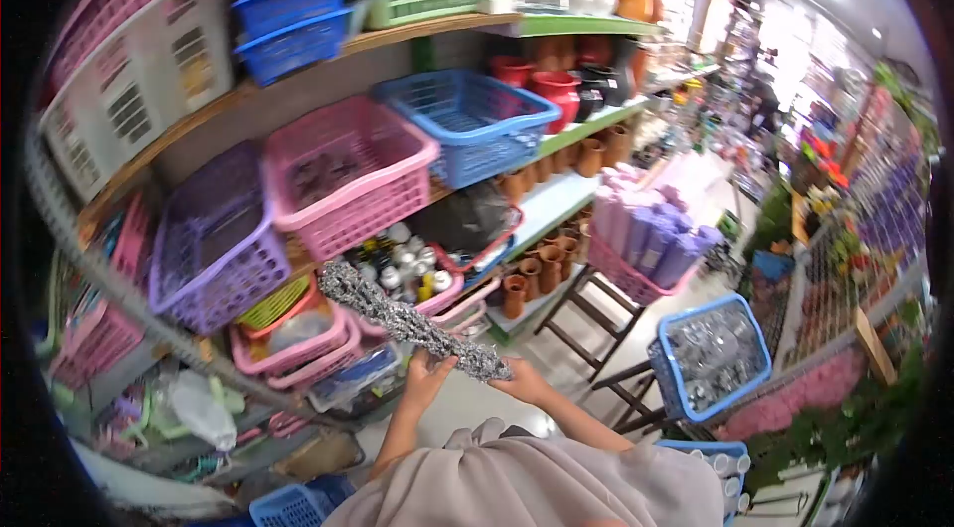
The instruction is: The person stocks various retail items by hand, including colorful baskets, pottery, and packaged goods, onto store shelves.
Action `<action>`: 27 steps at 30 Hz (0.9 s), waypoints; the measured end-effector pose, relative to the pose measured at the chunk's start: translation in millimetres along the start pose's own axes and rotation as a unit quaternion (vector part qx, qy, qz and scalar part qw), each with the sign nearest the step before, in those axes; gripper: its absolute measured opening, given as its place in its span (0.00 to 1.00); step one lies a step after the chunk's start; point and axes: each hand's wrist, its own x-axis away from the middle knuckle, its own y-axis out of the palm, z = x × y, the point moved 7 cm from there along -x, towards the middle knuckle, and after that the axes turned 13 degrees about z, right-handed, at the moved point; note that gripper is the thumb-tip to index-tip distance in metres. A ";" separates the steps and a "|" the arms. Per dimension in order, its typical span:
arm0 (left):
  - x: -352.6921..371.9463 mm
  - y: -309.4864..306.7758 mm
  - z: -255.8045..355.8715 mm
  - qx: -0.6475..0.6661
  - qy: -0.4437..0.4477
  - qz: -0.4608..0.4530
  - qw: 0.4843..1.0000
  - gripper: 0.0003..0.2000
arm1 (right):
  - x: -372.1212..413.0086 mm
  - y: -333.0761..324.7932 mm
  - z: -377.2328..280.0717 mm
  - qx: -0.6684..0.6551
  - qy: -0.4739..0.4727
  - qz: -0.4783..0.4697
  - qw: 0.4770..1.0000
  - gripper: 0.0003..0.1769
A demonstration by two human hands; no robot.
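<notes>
- The person's left hand [427, 376] is wrapped on the silver bundle [402, 316], a bit past the near end. The thumb is on top.
- The right hand [521, 383] pinches the near end of the same bundle. Some of its fingers are hidden.
- So both hands are closed on the bundle, near each other but not touching.
- The silver bundle is long, shiny and bumpy. It is up in the air in front of the person's pale top [556, 477], and it slants away to the left.
- Its far end shows just under a big pink basket [368, 204] on the shelf. Nobody can tell from here if the two touch.
- A purple basket [243, 279] sits to the left of the big pink basket, and a blue basket [497, 154] sits to the right.
- Behind the bundle, lower down, are small bottles [393, 281] with white, black and yellow parts.
- More to the right, brown pots [532, 276] stand in rows on a low shelf. Red pots [556, 98] stand higher up.
- On the right, purple rolls [666, 239] fill a pink basket on a dark stool [562, 300].
- Near that is a blue-rimmed tub [676, 390] full of clear, shiny things, too small to name.
</notes>
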 end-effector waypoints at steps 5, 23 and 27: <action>-24.3 96.1 -17.8 -0.075 -0.052 -0.109 0.990 0.18 | 28.6 -82.5 41.9 0.026 0.068 0.130 0.989 0.16; -126.0 311.7 -37.0 -0.087 0.022 -0.344 0.935 0.14 | 57.1 -230.6 85.6 0.018 0.141 0.440 0.887 0.19; -183.8 358.8 -10.9 -0.042 0.091 -0.331 0.938 0.11 | 38.7 -269.2 82.6 0.019 0.192 0.490 0.850 0.15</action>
